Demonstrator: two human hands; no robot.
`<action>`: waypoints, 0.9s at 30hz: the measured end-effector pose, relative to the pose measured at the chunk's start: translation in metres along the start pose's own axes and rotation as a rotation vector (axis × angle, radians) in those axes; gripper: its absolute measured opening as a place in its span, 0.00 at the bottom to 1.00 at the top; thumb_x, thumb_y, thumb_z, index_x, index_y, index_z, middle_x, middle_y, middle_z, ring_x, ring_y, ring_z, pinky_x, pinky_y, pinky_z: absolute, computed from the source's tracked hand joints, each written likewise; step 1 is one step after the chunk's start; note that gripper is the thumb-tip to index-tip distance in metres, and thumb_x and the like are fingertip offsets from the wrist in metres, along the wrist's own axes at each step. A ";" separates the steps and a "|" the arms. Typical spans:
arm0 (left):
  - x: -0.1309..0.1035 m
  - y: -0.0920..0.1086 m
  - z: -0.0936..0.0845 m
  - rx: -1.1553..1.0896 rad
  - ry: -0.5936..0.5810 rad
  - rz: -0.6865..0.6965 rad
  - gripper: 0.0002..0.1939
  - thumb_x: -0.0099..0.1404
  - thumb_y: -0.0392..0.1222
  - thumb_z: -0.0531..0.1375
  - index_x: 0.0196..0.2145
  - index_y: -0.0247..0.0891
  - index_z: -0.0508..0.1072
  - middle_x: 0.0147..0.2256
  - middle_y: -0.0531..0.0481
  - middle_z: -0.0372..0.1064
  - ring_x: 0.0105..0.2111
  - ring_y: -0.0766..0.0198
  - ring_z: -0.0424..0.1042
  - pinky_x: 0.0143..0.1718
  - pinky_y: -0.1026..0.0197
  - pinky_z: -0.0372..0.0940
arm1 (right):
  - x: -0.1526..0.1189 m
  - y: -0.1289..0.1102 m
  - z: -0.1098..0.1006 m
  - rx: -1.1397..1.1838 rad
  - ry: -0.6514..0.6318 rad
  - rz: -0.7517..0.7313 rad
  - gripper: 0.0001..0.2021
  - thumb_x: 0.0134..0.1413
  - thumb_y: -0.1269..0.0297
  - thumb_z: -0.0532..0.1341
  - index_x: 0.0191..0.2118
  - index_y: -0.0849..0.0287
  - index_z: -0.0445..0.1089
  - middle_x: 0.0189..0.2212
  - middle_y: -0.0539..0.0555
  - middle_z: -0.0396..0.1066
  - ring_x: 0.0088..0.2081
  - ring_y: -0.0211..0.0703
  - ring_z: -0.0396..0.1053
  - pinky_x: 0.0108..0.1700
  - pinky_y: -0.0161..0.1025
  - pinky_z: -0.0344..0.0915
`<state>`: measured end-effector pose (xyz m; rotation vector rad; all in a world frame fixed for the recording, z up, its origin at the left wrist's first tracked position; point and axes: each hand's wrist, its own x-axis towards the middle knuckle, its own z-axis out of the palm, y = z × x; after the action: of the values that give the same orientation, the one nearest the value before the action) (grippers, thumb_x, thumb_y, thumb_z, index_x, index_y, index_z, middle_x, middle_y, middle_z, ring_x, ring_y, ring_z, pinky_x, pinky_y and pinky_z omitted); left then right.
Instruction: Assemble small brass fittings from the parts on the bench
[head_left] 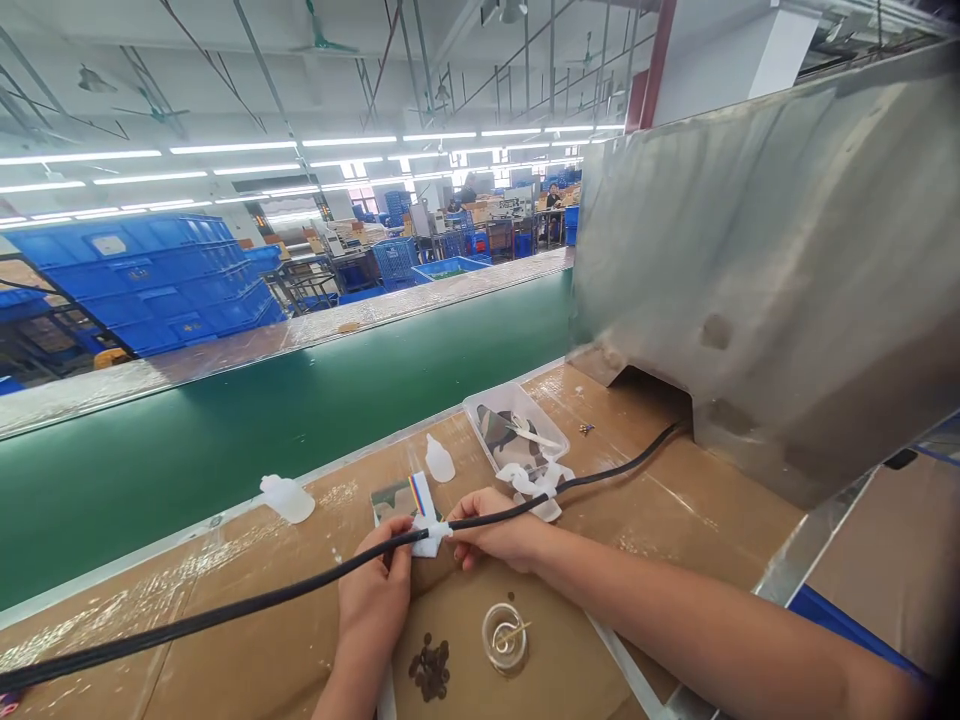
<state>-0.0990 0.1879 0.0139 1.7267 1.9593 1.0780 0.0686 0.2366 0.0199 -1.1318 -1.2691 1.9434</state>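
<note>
Looking at the head view, one sees two hands meeting above the brown tabletop (262, 545). The left grip (375, 585) appears to be grasping the near edge of a camouflage piece (390, 500) with a striped white strip (426, 495); this piece lies at the fingertips, behind the black cable (322, 577). The right grip (504, 540) has curled fingers beside it, but I cannot tell whether they are clenched on something, because the cable and its white wrap (439, 531) hide the place. To do this well, I think the left should pinch lightly and hold the piece level, while the right works with small movements. It is also wise that both wrists avoid the brown discs (430, 668) and the clear cup (485, 642).
</note>
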 end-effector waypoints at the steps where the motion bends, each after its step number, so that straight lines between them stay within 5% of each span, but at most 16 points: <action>1: 0.000 0.000 0.000 -0.025 0.004 0.016 0.13 0.60 0.45 0.54 0.36 0.41 0.77 0.34 0.47 0.79 0.34 0.53 0.77 0.36 0.54 0.69 | 0.004 -0.001 0.003 0.011 -0.002 0.006 0.07 0.48 0.73 0.64 0.23 0.62 0.66 0.13 0.45 0.66 0.14 0.31 0.64 0.16 0.25 0.62; 13: -0.007 0.006 0.004 -0.049 0.032 0.139 0.14 0.60 0.38 0.55 0.38 0.41 0.79 0.37 0.47 0.77 0.40 0.55 0.73 0.45 0.54 0.66 | 0.013 -0.005 0.008 0.097 0.019 0.039 0.08 0.51 0.76 0.62 0.23 0.64 0.69 0.14 0.49 0.70 0.16 0.31 0.67 0.20 0.25 0.68; 27: -0.009 0.005 0.001 0.092 0.030 0.208 0.13 0.61 0.37 0.55 0.31 0.47 0.80 0.35 0.51 0.76 0.37 0.57 0.74 0.41 0.57 0.67 | 0.011 -0.011 0.005 0.139 0.021 0.052 0.10 0.49 0.78 0.62 0.19 0.65 0.68 0.15 0.49 0.69 0.16 0.31 0.67 0.22 0.25 0.70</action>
<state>-0.0930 0.1794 0.0141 2.0111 1.9078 1.1017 0.0587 0.2474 0.0271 -1.1225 -1.0858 2.0186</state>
